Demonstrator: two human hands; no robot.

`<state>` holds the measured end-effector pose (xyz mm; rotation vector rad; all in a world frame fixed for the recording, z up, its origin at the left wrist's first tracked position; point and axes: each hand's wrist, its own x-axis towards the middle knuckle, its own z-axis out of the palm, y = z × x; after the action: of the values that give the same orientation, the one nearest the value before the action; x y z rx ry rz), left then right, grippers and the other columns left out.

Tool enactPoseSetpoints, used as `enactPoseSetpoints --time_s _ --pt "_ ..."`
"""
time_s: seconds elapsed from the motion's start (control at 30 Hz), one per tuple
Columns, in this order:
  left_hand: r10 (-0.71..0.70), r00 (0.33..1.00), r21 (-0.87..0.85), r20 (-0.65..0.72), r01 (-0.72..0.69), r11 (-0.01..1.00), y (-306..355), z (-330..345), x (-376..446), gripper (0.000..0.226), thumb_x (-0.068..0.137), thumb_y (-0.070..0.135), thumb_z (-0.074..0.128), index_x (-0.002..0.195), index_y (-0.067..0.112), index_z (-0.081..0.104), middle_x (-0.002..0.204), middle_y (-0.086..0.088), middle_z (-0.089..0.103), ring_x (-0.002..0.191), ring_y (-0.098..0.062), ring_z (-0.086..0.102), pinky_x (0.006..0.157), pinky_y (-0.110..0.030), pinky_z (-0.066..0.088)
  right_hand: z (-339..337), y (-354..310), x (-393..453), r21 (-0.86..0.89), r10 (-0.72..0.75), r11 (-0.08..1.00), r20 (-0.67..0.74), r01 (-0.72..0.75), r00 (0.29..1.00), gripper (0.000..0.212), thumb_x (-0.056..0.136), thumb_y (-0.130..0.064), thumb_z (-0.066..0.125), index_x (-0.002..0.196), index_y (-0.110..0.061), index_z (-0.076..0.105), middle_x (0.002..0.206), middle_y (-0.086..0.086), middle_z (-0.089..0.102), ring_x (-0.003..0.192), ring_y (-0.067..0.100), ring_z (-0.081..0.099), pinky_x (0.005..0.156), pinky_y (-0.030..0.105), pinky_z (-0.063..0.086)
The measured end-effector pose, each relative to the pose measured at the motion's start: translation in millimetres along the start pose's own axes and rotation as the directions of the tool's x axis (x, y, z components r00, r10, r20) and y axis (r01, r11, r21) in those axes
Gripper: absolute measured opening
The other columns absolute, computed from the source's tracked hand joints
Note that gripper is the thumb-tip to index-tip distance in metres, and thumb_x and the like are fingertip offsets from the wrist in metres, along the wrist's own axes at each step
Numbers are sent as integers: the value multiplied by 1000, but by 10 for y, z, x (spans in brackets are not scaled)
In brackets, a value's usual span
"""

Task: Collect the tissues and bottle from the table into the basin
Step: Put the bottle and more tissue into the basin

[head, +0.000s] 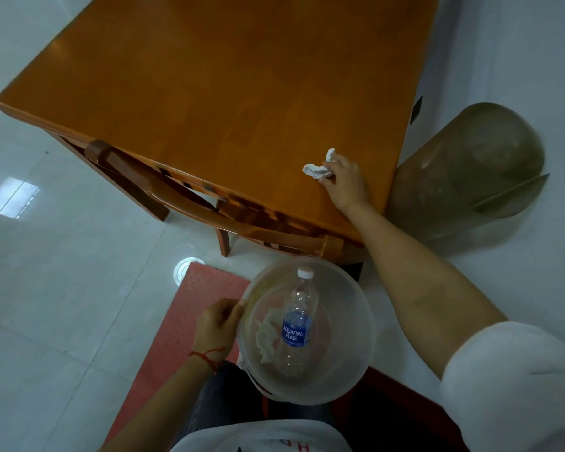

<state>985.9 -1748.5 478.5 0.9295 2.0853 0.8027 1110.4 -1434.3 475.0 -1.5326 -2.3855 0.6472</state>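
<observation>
A bench (209, 76) of glossy orange-brown wood fills the upper middle of the view. A wooden chair (163, 187) of the same colour is tucked under its near edge. The floor (46, 272) is pale glossy tile and mirrors a bright window patch at the left. A red mat (183, 321) lies on it, with a round white floor drain (184, 270) at its far corner. A murky translucent bin (470, 171) lies beside the bench's right end.
</observation>
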Motion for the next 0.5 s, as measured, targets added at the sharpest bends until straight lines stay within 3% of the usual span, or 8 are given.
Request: enactPoseSetpoints --time_s 0.2,0.43,0.5 --pt "-17 1000 -8 7 18 1000 -20 2 2 25 89 21 50 88 4 68 70 -2 61 65 -4 56 58 -13 39 64 71 -494 81 -9 996 -144 21 990 30 86 -16 60 115 -8 59 125 8 57 115 26 48 89 31 40" --pt "-45 999 -3 22 45 999 -106 -28 -1 27 89 24 49 86 6 68 69 -4 63 64 -11 59 58 -17 41 97 166 -953 288 141 955 -255 -64 957 15 83 -12 64 96 -4 65 101 12 63 96 27 55 71 25 40" --pt "-48 999 1 19 48 999 -101 -40 1 27 89 24 48 84 7 68 67 -4 63 62 -11 59 60 -19 41 33 126 -1011 361 194 928 -268 -88 944 15 83 -11 65 96 -4 66 100 13 63 94 25 58 68 16 41"
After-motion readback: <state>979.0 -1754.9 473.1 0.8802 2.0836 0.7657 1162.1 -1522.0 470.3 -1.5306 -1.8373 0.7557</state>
